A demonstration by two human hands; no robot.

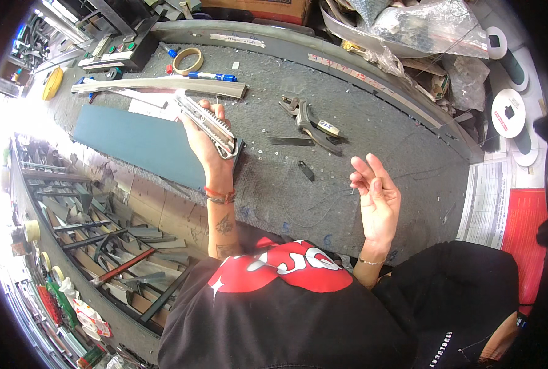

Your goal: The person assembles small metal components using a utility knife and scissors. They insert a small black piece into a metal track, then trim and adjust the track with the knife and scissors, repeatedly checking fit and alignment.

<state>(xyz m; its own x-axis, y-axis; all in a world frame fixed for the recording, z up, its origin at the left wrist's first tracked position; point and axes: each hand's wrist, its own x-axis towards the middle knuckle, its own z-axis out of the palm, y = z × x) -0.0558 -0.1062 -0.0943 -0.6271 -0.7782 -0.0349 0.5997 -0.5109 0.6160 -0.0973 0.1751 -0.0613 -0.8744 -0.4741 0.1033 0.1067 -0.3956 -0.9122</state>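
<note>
My left hand (207, 144) is raised over the near end of a dark blue-grey panel (132, 138). It holds a silver utility knife (207, 126) slantwise across the palm and fingers. My right hand (375, 200) hovers above the grey bench, palm turned up, fingers bent but apart. A tiny light glint shows at its curled fingertips; I cannot make out what it is. Between the hands lie a flat dark blade strip (290, 141), a small black piece (306, 171) and a hand tool with dark curved handles (314, 126).
Behind the panel lie long grey strips (163, 85), a blue marker (212, 77) and a tape roll (188, 61). A raised rail (372, 80) borders the bench, with plastic bags (421, 31) beyond. Offcuts (114, 246) fill a left-hand bin. Black clothing (458, 295) is close at lower right.
</note>
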